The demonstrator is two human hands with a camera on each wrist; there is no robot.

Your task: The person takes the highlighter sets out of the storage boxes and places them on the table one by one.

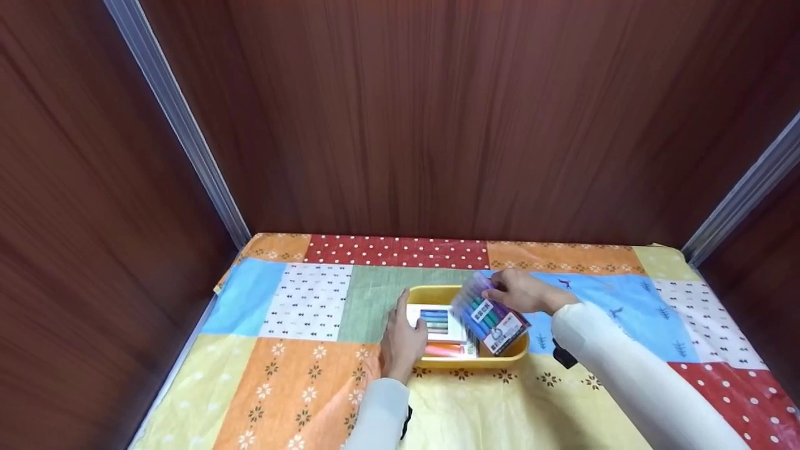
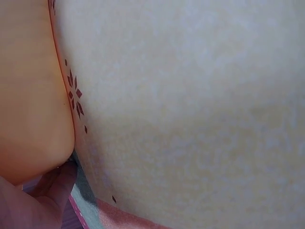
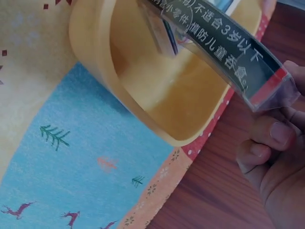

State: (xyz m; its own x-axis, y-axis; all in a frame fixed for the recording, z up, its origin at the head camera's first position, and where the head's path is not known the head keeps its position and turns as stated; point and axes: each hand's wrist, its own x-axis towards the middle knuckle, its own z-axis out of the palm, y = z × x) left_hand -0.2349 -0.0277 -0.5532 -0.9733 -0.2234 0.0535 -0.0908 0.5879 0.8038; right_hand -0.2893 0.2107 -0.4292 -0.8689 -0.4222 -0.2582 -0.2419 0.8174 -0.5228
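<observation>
A yellow plastic basket (image 1: 507, 361) stands on the patchwork cloth. My left hand (image 1: 401, 340) grips its left wall, thumb on the inner side; in the left wrist view its fingers (image 2: 59, 188) touch the basket's outside. In my right hand (image 1: 522, 291), a clear pack of coloured markers (image 1: 490, 320) is pinched by one edge, tilted over the basket's right half. The right wrist view shows the pack's dark printed side (image 3: 224, 43) above the basket's rim. Inside the basket lie a white box (image 1: 434, 322) with a window of coloured sticks and an orange-and-white pack (image 1: 445, 350).
The patchwork cloth (image 1: 306, 394) covers the table around the basket. Dark wood panels (image 1: 387, 125) rise behind and at both sides, with metal posts (image 1: 181, 119) in the corners.
</observation>
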